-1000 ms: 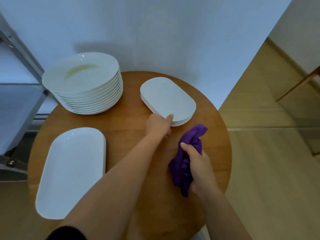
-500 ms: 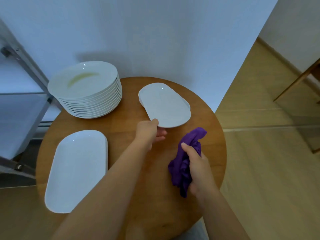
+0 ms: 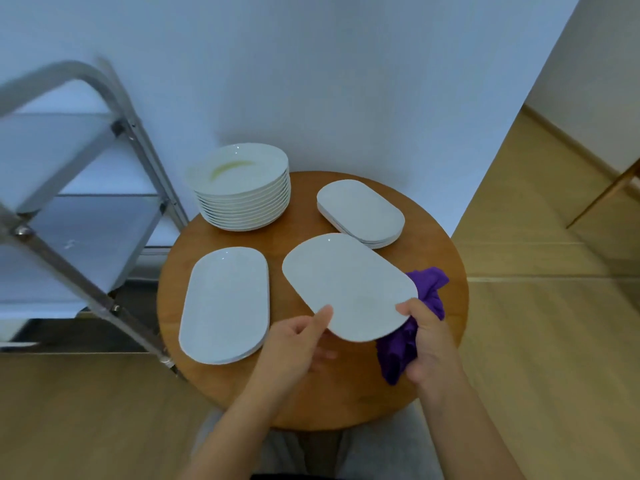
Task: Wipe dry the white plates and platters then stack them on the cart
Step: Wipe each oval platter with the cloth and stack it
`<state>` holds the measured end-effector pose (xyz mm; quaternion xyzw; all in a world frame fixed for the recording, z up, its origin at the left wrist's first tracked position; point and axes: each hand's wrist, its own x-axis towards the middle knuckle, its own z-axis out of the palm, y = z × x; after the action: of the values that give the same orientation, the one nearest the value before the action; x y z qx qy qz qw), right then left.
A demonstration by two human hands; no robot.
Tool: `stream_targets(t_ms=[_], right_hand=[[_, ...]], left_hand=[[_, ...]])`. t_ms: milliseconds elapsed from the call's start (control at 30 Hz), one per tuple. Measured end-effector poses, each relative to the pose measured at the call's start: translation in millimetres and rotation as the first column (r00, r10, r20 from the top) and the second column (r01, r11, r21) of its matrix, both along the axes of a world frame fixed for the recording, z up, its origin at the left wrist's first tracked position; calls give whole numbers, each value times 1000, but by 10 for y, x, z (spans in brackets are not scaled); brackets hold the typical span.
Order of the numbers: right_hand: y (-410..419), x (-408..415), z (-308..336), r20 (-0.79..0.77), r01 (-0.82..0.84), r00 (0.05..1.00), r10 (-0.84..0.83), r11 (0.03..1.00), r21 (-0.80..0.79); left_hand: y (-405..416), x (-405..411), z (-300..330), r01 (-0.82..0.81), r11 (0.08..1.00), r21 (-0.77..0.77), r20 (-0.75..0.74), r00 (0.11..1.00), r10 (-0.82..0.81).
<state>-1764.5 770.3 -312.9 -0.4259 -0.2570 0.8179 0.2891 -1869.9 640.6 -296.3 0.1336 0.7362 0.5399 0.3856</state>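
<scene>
You hold the white oval ceramic platter (image 3: 348, 285) raised above the round wooden surface (image 3: 446, 258): left hand (image 3: 294, 344) pinches its near rim, right hand (image 3: 427, 344) steadies it while its fingers (image 3: 406, 310) grip the purple cloth (image 3: 410, 341), ready for wiping

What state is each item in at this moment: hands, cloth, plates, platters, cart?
Left hand: grips the near edge of the held platter.
Right hand: holds the purple cloth and pinches the platter's edge.
Held platter: lifted above the table, tilted.
Purple cloth: bunched, partly under the platter.
Round plates: stacked on the table.
Small platters: stacked, far right.
Large platter: flat on the table.
Cart: no plates visible on its shelves.
</scene>
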Motion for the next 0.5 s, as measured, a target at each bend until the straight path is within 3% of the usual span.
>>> stream_targets(t_ms=[67,167,300,367,500], right_hand=[[-25,110,28,12,-64,998,64,998,-2],[-51,274,79,11,-166,986,166,986,-17],[-100,376,153,9,-273,962,273,962,11],[-128,368,209,55,-304,952,302,952,38],[-127,295,344,210,-236,958,195,953,192]], left_hand=[[-124,-157,31,-126,992,-14,115,985,126],[-308,-455,89,-257,965,57,402,890,213],[-461,-609,146,-258,936,241,710,704,11],[-456,-564,159,-299,914,275,747,665,-7],[-457,-460,143,-447,867,223,658,725,205]])
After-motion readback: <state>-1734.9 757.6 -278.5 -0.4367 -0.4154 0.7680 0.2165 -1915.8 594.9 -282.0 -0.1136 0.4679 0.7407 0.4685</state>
